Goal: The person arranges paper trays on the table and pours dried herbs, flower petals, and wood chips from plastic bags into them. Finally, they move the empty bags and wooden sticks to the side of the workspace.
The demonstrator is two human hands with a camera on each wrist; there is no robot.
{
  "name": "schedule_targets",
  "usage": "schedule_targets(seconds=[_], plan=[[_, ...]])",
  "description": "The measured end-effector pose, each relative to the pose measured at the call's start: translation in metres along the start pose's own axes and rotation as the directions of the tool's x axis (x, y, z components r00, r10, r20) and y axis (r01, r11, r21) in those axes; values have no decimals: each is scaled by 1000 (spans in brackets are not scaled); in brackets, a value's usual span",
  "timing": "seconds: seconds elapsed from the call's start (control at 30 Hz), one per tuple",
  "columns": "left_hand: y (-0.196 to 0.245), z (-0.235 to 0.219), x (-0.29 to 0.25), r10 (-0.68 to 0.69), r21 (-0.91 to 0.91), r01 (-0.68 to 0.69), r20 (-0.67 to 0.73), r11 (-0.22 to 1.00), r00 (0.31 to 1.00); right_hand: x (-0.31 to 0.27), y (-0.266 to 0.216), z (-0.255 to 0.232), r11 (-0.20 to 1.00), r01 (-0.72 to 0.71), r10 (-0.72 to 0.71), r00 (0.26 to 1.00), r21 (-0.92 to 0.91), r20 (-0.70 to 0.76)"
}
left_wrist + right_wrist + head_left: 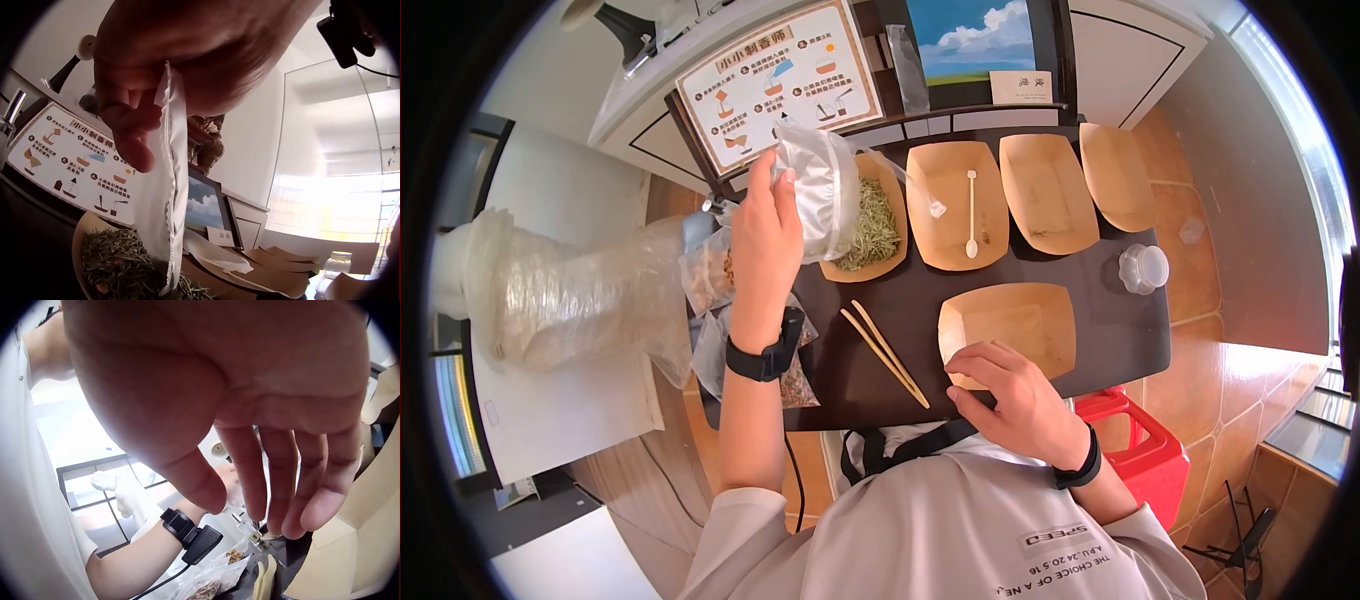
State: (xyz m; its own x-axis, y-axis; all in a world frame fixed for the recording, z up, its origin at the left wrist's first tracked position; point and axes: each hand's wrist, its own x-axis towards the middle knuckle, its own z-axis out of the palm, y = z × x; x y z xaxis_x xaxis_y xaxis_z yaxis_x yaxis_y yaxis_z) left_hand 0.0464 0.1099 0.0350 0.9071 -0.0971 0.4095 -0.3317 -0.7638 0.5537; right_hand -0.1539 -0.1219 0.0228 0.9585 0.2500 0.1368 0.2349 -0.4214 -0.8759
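The left hand (pixel 772 235) pinches a white, silvery bag (pixel 818 195) above the left paper tray (pixel 903 262), which holds dried green herbs (pixel 874 232). In the left wrist view the bag (pixel 169 206) hangs edge-on from the fingers, its lower end over the herbs (pixel 112 256). The right hand (pixel 1012 402) is at the near-left edge of the front paper tray (pixel 1040 305), fingers relaxed and holding nothing; in the right wrist view its fingers hang loosely beside that tray (pixel 356 550). Wooden tongs (pixel 884 355) lie between the hands.
A white spoon (pixel 971 215) lies in the second back tray (pixel 940 165); two more trays (pixel 1048 195) stand to its right. A clear jar (pixel 1143 269) is at the right edge. Filled plastic bags (pixel 798 385) lie at the left, below an instruction board (pixel 778 80). A red stool (pixel 1145 450) stands near right.
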Motion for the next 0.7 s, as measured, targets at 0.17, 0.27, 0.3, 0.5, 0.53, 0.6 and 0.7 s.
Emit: schedule_targets(seconds=[0.17,0.27,0.3,0.5,0.53,0.6,0.7], plan=[[-6,-6,18,29,64,-31,39,997,999,-1,1,0,1000,5,-4,1000,-5,2],[-1,-10,27,3,116,-11,72,993,997,-2,0,0,1000,2,-2,1000,-9,5],[-2,-10,30,5,117,-13,73,993,997,-2,0,0,1000,3,-3,1000,-8,3],[-20,-3,35,-6,303,-57,203,951,979,-5,0,-2,1000,-12,12,1000,-8,-4],[-21,-3,36,20,294,-99,259,951,966,-5,0,-2,1000,-10,10,1000,-11,-2],[-21,-7,39,49,285,-143,314,948,948,-4,1,-3,1000,-6,6,1000,-13,-3],[-2,-23,44,-105,196,23,419,980,902,-5,1,-3,1000,-12,12,1000,-7,-3]])
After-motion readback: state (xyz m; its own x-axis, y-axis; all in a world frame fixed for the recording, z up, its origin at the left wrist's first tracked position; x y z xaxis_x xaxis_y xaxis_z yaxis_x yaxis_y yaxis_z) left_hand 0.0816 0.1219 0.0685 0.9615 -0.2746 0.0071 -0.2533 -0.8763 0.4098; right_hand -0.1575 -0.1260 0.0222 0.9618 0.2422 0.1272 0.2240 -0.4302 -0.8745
